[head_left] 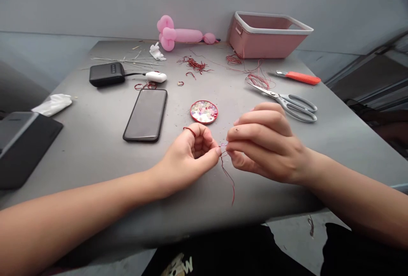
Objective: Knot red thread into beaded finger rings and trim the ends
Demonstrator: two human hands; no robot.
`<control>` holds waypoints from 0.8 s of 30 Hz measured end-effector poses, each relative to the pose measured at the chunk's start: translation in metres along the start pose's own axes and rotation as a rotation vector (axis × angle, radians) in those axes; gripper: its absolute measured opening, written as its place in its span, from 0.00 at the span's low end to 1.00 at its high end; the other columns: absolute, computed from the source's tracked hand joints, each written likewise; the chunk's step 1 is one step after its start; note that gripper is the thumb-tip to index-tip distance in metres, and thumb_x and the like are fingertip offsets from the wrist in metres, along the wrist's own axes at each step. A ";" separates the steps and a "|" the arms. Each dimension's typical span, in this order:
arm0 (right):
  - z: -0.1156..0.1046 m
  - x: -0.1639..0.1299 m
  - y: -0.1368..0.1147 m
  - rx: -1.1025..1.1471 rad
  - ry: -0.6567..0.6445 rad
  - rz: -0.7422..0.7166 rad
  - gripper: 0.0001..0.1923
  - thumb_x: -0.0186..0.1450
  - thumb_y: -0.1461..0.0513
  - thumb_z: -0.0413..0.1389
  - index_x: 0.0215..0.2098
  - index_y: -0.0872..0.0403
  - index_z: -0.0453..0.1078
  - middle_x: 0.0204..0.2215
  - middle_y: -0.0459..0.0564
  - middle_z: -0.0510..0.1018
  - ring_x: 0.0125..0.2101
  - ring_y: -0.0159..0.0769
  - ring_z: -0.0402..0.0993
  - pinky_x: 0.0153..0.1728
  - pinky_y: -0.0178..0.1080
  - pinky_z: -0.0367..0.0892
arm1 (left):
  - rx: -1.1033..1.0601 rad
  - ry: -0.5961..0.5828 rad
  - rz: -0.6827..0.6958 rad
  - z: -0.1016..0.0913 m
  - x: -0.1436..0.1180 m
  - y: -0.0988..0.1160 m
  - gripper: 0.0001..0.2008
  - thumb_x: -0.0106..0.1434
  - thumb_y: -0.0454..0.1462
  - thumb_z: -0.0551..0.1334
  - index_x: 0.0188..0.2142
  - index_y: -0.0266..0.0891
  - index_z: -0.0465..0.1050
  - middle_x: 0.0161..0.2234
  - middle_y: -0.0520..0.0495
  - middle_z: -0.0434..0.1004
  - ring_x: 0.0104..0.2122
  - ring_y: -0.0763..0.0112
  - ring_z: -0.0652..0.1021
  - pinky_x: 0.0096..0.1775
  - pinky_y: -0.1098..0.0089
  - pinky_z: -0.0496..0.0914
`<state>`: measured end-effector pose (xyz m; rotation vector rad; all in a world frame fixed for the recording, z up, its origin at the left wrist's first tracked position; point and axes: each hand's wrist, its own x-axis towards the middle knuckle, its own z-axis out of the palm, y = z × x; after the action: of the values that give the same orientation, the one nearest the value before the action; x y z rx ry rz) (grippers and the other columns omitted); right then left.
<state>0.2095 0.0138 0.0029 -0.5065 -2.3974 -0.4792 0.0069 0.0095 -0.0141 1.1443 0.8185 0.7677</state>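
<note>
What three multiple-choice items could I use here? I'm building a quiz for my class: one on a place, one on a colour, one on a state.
1. Where do the scissors lie?
A. right of the bead dish
B. inside the basket
C. on the phone

2. What colour is the thread hanging from the hands?
A. blue
B. red
C. white

3. How is the phone's screen?
A. lit
B. cracked
C. dark

Answers:
1. A, the scissors rest on the table, right of the dish.
2. B, a red strand hangs below where the left hand and right hand pinch together.
3. C, the screen shows plain black.
</note>
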 end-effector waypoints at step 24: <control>0.000 0.010 -0.004 0.309 0.100 0.420 0.09 0.67 0.68 0.49 0.30 0.51 0.63 0.28 0.49 0.75 0.33 0.37 0.72 0.38 0.45 0.71 | 0.086 0.032 0.038 -0.003 -0.002 -0.003 0.07 0.60 0.34 0.66 0.39 0.37 0.76 0.26 0.52 0.73 0.27 0.75 0.72 0.31 0.73 0.68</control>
<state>0.2009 0.0128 0.0085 -0.7959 -2.1354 0.0498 0.0039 0.0085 -0.0178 1.2297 0.8662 0.7899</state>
